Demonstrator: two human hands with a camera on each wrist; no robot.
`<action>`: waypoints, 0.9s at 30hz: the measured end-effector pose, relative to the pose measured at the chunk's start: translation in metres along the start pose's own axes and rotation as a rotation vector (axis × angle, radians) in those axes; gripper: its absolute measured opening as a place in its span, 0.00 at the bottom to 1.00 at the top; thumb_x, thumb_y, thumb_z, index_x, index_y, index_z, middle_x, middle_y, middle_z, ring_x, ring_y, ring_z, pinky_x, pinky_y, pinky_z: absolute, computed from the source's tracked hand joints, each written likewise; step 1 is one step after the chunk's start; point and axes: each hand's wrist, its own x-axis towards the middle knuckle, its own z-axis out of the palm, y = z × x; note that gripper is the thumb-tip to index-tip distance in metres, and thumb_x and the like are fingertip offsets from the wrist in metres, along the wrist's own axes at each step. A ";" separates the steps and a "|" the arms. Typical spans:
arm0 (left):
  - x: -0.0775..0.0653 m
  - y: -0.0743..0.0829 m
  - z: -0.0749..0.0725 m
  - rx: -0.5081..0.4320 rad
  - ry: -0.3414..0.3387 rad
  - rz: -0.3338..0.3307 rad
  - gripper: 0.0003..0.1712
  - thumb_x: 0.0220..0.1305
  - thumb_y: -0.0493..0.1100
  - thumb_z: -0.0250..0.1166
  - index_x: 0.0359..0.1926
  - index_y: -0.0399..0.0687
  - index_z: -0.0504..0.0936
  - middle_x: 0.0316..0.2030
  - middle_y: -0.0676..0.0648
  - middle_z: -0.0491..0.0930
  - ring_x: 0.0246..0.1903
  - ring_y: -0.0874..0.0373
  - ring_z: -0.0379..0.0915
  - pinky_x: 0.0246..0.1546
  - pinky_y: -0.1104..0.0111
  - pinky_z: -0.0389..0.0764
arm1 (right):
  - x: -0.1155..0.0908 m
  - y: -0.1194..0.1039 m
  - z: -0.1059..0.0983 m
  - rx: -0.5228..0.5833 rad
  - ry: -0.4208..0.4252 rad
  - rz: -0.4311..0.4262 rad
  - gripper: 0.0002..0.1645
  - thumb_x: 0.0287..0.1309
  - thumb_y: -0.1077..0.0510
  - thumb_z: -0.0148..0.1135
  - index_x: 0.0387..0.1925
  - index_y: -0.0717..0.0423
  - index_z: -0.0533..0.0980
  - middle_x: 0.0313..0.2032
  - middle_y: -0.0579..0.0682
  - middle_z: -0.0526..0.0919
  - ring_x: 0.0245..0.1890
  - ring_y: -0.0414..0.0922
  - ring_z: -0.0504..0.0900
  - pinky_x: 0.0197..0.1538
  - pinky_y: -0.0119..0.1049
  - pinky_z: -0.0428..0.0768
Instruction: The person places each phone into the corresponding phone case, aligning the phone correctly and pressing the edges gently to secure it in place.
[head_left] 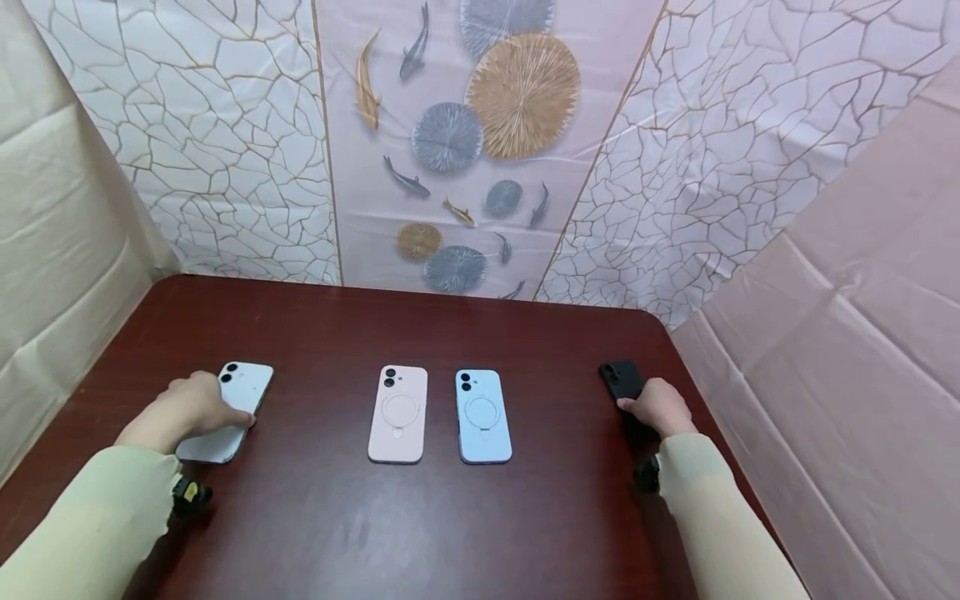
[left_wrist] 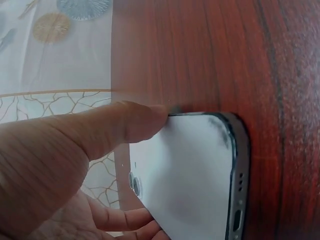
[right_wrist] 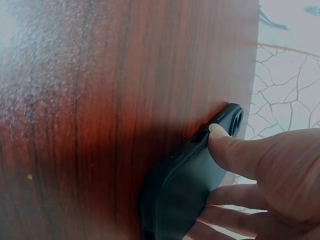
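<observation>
At the left of the table, my left hand [head_left: 197,407] grips a white phone [head_left: 213,447] across its width, thumb on the near long edge and fingers on the far one. The phone lies back up, two camera lenses at its far end; the left wrist view shows the port at its bottom end. On the right, my right hand [head_left: 663,407] holds a black phone [right_wrist: 187,187] by its sides, thumb on the edge facing the middle. Its lenses point to the back of the table. The palm hides part of it in the head view.
Between the hands lie a pink phone [head_left: 400,442] and a light blue phone [head_left: 485,442], backs up, each with a ring on it. The dark red wooden table [head_left: 337,517] meets a patterned curtain [head_left: 247,150] at the back and pale cloth [head_left: 862,375] at the sides.
</observation>
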 end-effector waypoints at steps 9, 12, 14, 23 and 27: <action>0.001 -0.006 0.005 -0.075 0.017 -0.023 0.59 0.43 0.63 0.75 0.48 0.10 0.59 0.36 0.24 0.68 0.37 0.36 0.68 0.31 0.54 0.76 | 0.000 0.003 0.003 -0.016 0.003 0.010 0.22 0.60 0.45 0.65 0.27 0.62 0.78 0.24 0.56 0.74 0.25 0.51 0.73 0.25 0.41 0.70; 0.000 -0.007 0.007 -0.076 0.019 -0.030 0.62 0.43 0.64 0.75 0.49 0.09 0.56 0.36 0.23 0.67 0.37 0.35 0.68 0.32 0.53 0.75 | -0.001 0.004 0.003 -0.012 0.012 0.008 0.22 0.60 0.45 0.65 0.27 0.61 0.77 0.24 0.56 0.74 0.25 0.51 0.73 0.25 0.41 0.70; 0.000 -0.006 0.008 -0.073 0.027 -0.026 0.61 0.43 0.64 0.75 0.47 0.09 0.57 0.35 0.24 0.67 0.35 0.36 0.68 0.31 0.54 0.74 | -0.001 0.005 0.002 -0.010 0.010 0.015 0.22 0.60 0.45 0.65 0.26 0.61 0.77 0.24 0.56 0.74 0.25 0.51 0.73 0.25 0.41 0.70; -0.005 0.004 0.015 0.011 0.061 0.021 0.47 0.47 0.62 0.73 0.40 0.17 0.70 0.28 0.33 0.68 0.35 0.35 0.61 0.35 0.50 0.65 | -0.002 0.004 0.003 -0.021 0.014 0.019 0.24 0.60 0.45 0.65 0.34 0.66 0.77 0.27 0.58 0.75 0.26 0.52 0.73 0.26 0.42 0.71; -0.006 0.011 0.015 0.003 0.067 0.024 0.51 0.45 0.62 0.75 0.42 0.15 0.66 0.31 0.29 0.65 0.37 0.32 0.60 0.36 0.49 0.66 | -0.001 0.002 0.003 -0.035 0.016 0.040 0.28 0.60 0.45 0.64 0.41 0.70 0.76 0.31 0.59 0.76 0.27 0.53 0.74 0.27 0.43 0.72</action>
